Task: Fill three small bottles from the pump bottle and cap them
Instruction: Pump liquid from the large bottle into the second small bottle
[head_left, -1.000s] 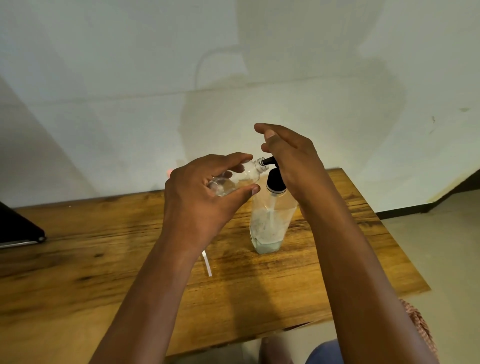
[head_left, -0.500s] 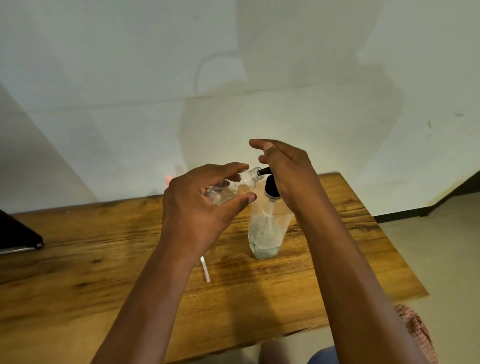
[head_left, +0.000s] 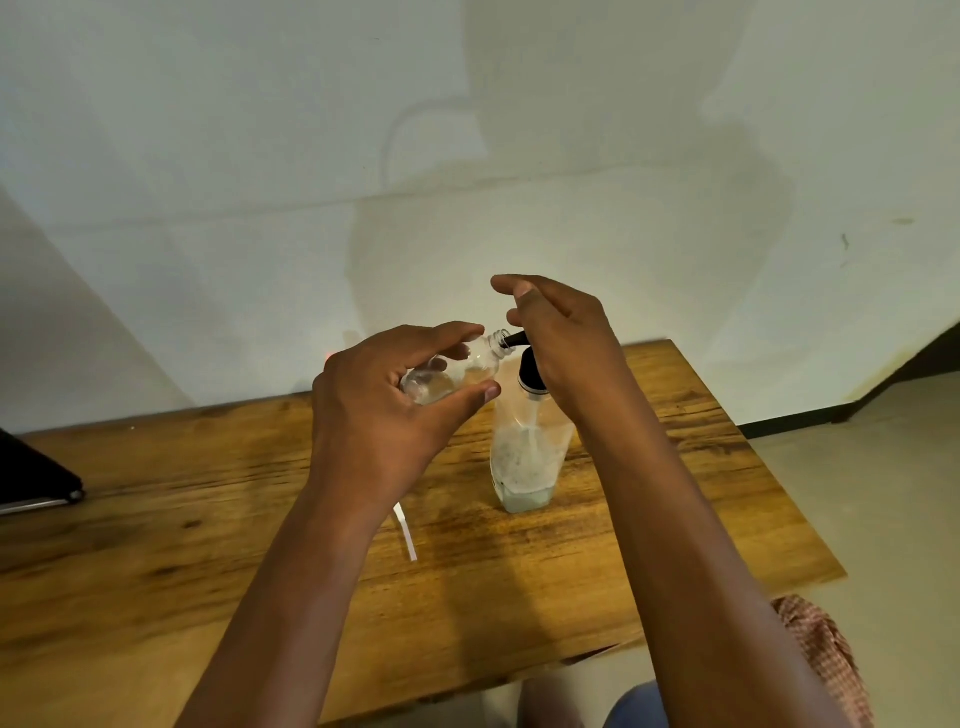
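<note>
A clear pump bottle (head_left: 524, 457) with a black pump head stands on the wooden table (head_left: 156, 519), a little pale liquid at its bottom. My left hand (head_left: 384, 405) grips a small clear bottle (head_left: 457, 371), tilted on its side, its open mouth held against the black spout (head_left: 515, 340). My right hand (head_left: 566, 343) lies over the pump head with its palm on top, the fingers extended forward. The pump's top is hidden under that hand. No other small bottles or caps are visible.
A thin white strip (head_left: 405, 531) lies on the table in front of my left wrist. A dark flat object (head_left: 31, 478) sits at the table's left edge. The wall rises just behind the table; floor lies to the right.
Both hands and the small bottle stay at the pump. The right hand dipped half a second ago and sits slightly lower than one second ago; the view shifted a little.
</note>
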